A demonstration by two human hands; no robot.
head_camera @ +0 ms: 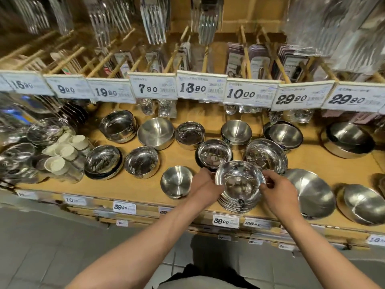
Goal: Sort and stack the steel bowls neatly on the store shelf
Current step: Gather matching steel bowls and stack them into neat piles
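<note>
Two hands on one stack of steel bowls (pixel 239 197): left hand (pixel 205 184) and right hand (pixel 278 189) pinching the top rim; stiff, light, slippery, best gripped at opposite rims.

Wooden store shelf (pixel 183 157) crowded with steel bowls

Loose bowls and short stacks stand on the tan board in rough rows from far to near: a straight-sided bowl (pixel 118 125) far left of centre, a brushed bowl (pixel 155 132) beside it, a small brushed bowl (pixel 177 182) at the near edge, and a stack of shiny bowls (pixel 239 188) just right of it. Wide shallow bowls (pixel 312 192) sit near right. White-lidded cups (pixel 62 155) cluster at the left.
</note>
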